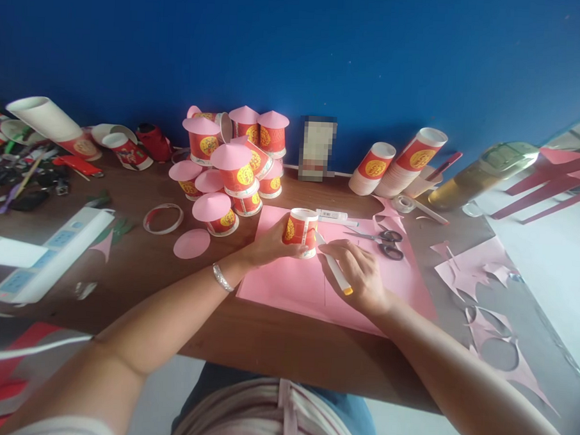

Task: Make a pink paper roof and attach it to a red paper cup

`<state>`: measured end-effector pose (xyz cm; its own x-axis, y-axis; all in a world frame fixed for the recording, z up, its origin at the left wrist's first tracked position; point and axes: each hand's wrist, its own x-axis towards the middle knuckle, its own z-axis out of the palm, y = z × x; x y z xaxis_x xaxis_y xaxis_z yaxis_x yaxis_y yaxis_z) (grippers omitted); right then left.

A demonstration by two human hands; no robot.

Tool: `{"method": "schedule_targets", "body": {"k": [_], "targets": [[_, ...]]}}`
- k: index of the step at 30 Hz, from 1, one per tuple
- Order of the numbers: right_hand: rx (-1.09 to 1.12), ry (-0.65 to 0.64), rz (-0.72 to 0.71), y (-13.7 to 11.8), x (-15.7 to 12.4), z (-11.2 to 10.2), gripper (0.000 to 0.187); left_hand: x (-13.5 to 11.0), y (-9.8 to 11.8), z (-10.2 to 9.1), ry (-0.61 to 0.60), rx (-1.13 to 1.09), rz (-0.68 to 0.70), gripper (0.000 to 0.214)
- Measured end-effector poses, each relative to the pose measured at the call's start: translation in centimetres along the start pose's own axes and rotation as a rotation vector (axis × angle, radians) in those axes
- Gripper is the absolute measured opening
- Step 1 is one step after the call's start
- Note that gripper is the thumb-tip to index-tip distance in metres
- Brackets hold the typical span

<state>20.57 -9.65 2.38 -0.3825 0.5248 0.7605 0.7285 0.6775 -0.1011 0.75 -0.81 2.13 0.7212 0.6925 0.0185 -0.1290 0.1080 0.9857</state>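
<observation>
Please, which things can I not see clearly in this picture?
In the head view:
Left hand: most fingers hidden behind red paper cup with yellow emblems.
Cup's inner bottom: hidden by its wall.
Slim white tool with yellow end: tip too small to judge contact.
Pale upright rectangular object: blurred by pixelation.
White plastic block: cut by left edge.

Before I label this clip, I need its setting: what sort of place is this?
Probably a craft table in a home or small workshop; I can't tell which. Scissors lie on a pink sheet, cut scraps lie to the right, and cone-topped paper cups are clustered left.
</observation>
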Motion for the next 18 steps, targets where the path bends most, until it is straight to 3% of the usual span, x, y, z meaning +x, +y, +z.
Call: {"method": "schedule_targets", "body": {"k": [18], "targets": [[0.069,-0.046,-0.009,-0.91,-0.34,0.28,0.020,-0.11,-0.94,-0.51,0.023,0.040,0.033,0.049]]}}
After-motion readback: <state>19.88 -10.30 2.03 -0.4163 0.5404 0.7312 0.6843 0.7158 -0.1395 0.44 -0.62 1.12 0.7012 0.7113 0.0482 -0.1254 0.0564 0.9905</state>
